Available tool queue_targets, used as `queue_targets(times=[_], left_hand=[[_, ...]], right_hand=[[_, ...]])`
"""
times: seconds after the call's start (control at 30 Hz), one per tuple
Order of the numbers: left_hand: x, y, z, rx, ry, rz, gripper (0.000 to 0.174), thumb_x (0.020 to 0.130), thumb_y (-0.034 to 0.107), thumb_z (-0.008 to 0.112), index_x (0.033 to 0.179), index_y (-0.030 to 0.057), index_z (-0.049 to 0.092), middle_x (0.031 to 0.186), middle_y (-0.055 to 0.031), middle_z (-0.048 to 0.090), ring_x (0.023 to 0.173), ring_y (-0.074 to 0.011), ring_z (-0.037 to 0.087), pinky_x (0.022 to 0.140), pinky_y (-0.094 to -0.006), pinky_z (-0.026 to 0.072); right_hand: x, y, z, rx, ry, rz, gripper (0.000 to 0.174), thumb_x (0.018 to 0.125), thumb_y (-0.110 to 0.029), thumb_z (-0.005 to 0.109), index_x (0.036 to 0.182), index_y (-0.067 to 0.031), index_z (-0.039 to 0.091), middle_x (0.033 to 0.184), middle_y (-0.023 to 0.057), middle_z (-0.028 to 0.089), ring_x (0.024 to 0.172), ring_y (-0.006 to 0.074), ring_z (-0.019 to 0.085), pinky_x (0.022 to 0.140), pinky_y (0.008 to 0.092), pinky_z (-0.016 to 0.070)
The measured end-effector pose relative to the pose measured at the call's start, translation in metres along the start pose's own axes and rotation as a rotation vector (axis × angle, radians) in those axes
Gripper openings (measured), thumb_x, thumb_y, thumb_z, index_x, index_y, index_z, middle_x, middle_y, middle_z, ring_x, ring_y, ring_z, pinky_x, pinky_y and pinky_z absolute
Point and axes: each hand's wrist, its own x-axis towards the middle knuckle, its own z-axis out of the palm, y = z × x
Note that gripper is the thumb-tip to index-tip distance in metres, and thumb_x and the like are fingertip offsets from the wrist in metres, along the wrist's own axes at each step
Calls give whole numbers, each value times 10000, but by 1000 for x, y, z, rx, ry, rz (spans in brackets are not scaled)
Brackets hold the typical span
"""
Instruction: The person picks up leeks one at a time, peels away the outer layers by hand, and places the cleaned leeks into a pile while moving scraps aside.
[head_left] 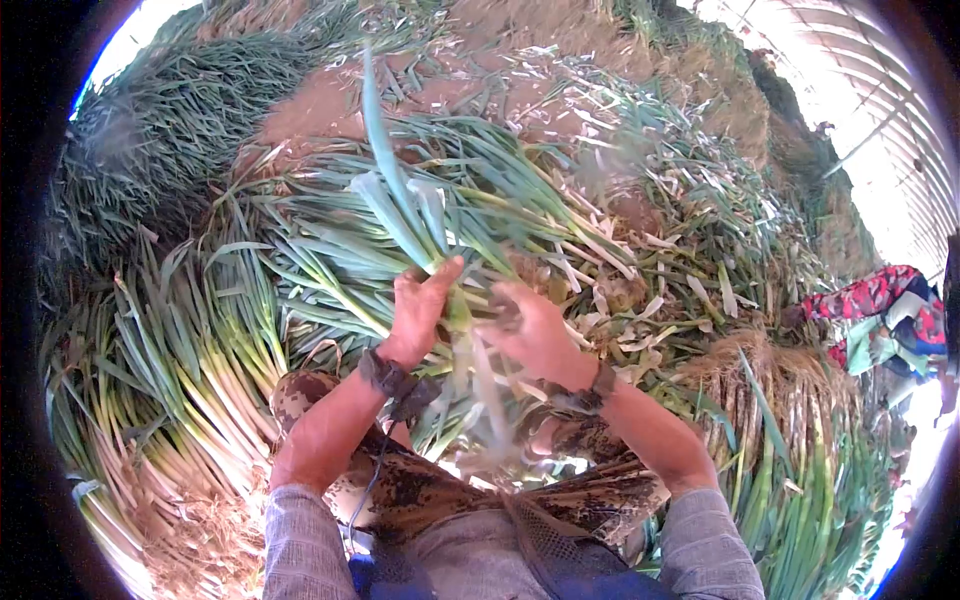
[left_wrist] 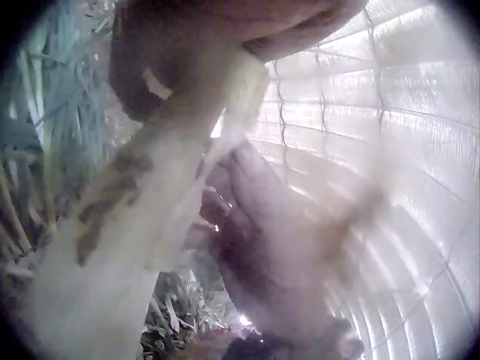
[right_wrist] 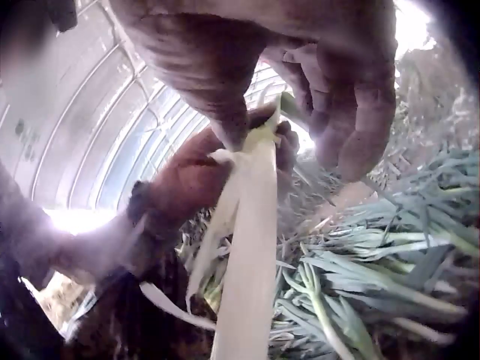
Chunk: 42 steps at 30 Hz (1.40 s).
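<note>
My left hand point(head_left: 418, 310) grips a green onion point(head_left: 457, 312) around its middle, thumb up along the stalk. The blue-green leaves point away from me, and the pale lower end hangs blurred toward my lap. Just right of the stalk is my right hand point(head_left: 540, 335), its fingers bent and blurred. In the right wrist view its thumb overlaps the edge of the white stalk point(right_wrist: 251, 255), while the fingers stand apart from the thumb. A loose strip of skin point(right_wrist: 208, 247) hangs beside the stalk. Brown marks show on the pale stalk point(left_wrist: 135, 247) in the left wrist view.
Green onions point(head_left: 200, 370) lie bundled at my left, roots toward me. More are piled ahead point(head_left: 480, 160) and at the right point(head_left: 800, 450). Peeled leaf scraps point(head_left: 680, 270) litter the ground. A patterned red cloth point(head_left: 870, 300) lies at far right, under a plastic-covered frame point(head_left: 880, 90).
</note>
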Motion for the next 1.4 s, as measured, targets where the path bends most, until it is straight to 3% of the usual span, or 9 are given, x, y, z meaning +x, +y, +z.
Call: queue_targets(times=[0.27,0.57,0.73,1.0,1.1,1.17,1.3,1.37,1.4], left_hand=[[0,-4,-1,57,-21,167,384,886,347,661,899,-37,648,730,-30,591,663,-94,496,605,-275,428],[2,-9,-8,230,-56,243,402,923,372,591,871,-23,650,720,-9,569,652,-96,478,570,-274,396],[7,-14,-1,183,-49,297,331,921,306,606,874,-17,657,750,-16,604,670,-90,493,574,-271,400],[12,-25,-3,105,-59,234,326,902,281,666,1014,-25,665,846,-17,644,750,-96,538,721,-264,454],[17,-35,-7,130,-93,326,361,915,316,652,1033,-24,666,836,-24,643,756,-101,547,721,-278,467],[-2,-2,0,138,-63,140,304,940,266,613,932,-37,635,726,0,590,617,-49,495,495,-229,419],[24,-11,-10,118,45,351,374,946,351,595,893,-18,626,678,6,564,534,-57,479,440,-229,389],[24,-4,-13,73,5,256,381,955,384,567,910,9,617,683,0,575,540,-72,498,465,-229,396],[21,4,-9,22,-15,143,383,960,396,551,912,21,613,709,-11,592,569,-78,519,484,-230,406]], right_hand=[[22,-1,23,-292,101,-315,233,825,-187,659,956,-2,608,879,173,601,810,380,602,709,447,481],[15,7,-1,-79,-368,96,233,805,-108,689,1011,-2,661,865,143,669,800,238,657,742,305,519],[17,6,2,-412,-19,-142,425,791,-288,721,1091,-21,583,830,172,668,777,342,658,702,405,524],[30,25,26,-324,-22,-138,293,787,-198,662,969,14,574,775,218,627,742,401,629,672,489,479],[14,29,23,-294,-282,-142,229,773,-179,648,879,17,595,763,210,629,705,382,628,671,476,487],[-3,50,25,-348,-980,-124,219,771,-195,647,844,9,615,760,207,630,707,344,636,668,459,494],[-17,30,-2,-274,-1003,-91,220,765,-197,649,875,-7,629,844,187,650,786,298,653,711,456,501],[-4,14,-8,-126,-107,78,311,784,-241,680,955,9,609,920,160,648,839,262,646,759,450,508],[6,24,-4,-155,-3,-63,385,792,-265,695,1013,30,584,961,159,644,845,255,640,775,436,512]])
